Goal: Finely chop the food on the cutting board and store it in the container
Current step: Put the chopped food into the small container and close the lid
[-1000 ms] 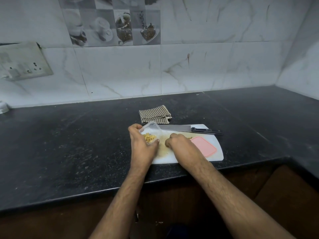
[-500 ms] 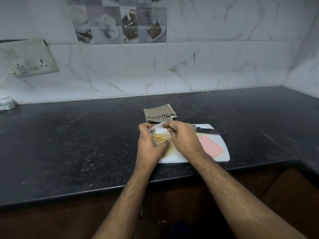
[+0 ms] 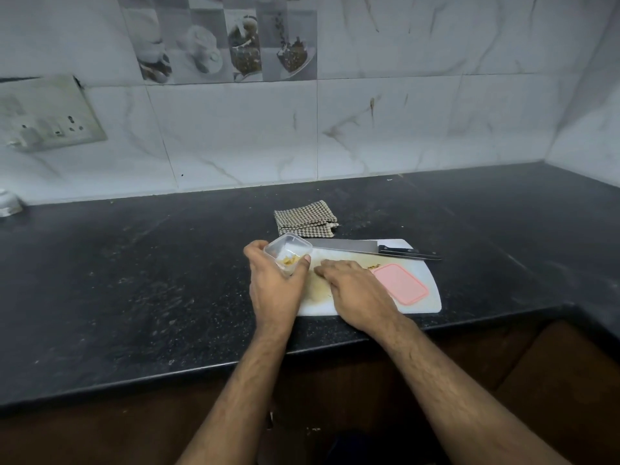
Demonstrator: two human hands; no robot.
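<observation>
Currently left hand (image 3: 275, 286) grips the tilted container (image 3: 288, 252) at the cutting board (image 3: 422, 297) edge, right hand (image 3: 355, 292) fingers pressed together over chopped food (image 3: 374, 266); risk: a hasty sweep scatters bits onto the counter (image 3: 134, 280).

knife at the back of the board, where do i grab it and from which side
Grip the black handle, coming from the right. The knife lies flat along the cutting board's far edge, blade pointing left toward the container, handle end overhanging, clear of both hands.
</observation>
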